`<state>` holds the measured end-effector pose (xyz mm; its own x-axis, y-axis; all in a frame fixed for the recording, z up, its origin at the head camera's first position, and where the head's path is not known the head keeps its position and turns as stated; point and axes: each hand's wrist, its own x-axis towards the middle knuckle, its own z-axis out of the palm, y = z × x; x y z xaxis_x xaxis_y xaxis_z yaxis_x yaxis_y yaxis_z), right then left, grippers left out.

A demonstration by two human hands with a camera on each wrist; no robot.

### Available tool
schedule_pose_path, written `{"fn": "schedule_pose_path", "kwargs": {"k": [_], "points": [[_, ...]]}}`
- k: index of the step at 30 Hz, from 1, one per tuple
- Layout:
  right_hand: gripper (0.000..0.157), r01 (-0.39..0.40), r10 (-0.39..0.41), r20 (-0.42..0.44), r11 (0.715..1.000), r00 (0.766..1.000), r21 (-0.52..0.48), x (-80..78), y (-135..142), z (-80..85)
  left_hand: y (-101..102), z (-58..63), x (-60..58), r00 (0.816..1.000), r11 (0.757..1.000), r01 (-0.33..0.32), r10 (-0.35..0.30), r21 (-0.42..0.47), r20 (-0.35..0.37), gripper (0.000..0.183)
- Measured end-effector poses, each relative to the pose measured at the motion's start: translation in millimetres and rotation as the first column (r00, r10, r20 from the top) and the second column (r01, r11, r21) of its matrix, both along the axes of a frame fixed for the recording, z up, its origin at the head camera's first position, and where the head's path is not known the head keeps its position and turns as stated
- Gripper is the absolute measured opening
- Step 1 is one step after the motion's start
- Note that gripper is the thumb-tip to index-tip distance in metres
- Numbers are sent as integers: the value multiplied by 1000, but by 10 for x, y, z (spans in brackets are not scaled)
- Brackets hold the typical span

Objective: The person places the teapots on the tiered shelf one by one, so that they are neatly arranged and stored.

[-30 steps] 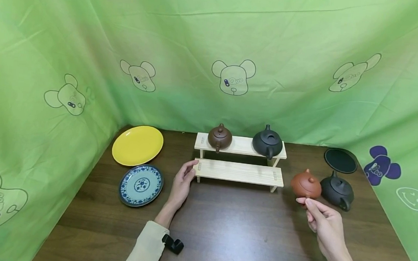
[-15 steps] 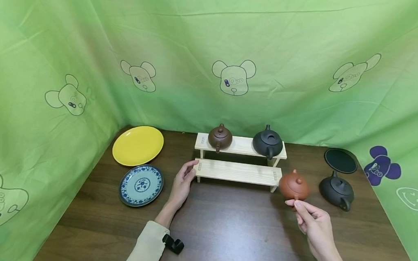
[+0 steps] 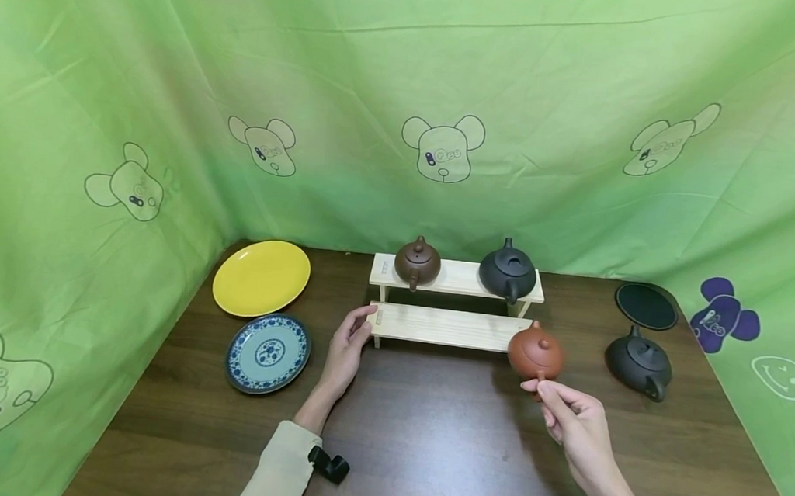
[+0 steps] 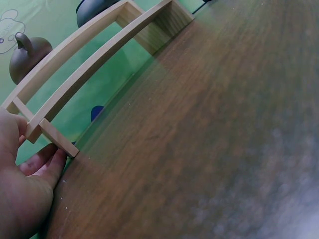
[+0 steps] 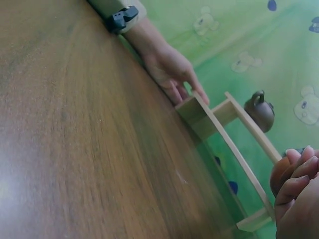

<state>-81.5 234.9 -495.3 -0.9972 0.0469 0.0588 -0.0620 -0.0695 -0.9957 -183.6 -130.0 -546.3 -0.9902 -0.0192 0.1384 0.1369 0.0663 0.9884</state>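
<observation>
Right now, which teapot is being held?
The reddish-orange teapot, pinched by the right hand; the dark-brown teapot and two black teapots are untouched.

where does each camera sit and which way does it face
Head: on the head, facing forward and down at the wooden stand and red teapot; left hand, right hand and left sleeve show.
Left wrist: on that wrist, facing along the stand across the table; part of the left hand shows.
Right wrist: on that wrist, facing across the table toward the stand; both hands show.
The wrist views share the stand, brown teapot and left hand.
</observation>
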Motion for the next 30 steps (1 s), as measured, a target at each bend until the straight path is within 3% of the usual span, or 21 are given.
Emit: {"fn": "schedule_pose_path", "kwargs": {"k": [4, 7, 13, 17, 20, 24, 30], "points": [[25, -20, 20, -5, 1000, 1000, 15, -22, -60, -8, 6, 21, 0, 999, 1000, -4, 4, 6, 33, 37], [26, -34, 34, -6, 999, 999, 24, -40, -109, -16, 2, 4, -3, 1000, 1000, 0, 0, 5, 12, 36], [25, -64, 64, -12, 998, 998, 29, -75, -209, -39, -55, -228, -91, 996, 1000, -7, 7, -8, -91, 34], [25, -75, 75, -20, 997, 997, 15, -104, -307, -47, -94, -387, -173, 998, 1000, -12, 11, -4, -59, 33], [26, -92, 92, -32, 996, 995, 11, -128, -390, -46, -108, -423, -192, 998, 1000, -10, 9, -11, -60, 33], [26, -121, 121, -42, 993, 992, 18, -158, -499, -47, -96, -366, -168, 999, 1000, -12, 11, -8, -47, 33], [27, -137, 138, -34, 990, 990, 31, -203, -636, -55, -39, -123, -40, 996, 1000, -1, -1, -13, -91, 36]]}}
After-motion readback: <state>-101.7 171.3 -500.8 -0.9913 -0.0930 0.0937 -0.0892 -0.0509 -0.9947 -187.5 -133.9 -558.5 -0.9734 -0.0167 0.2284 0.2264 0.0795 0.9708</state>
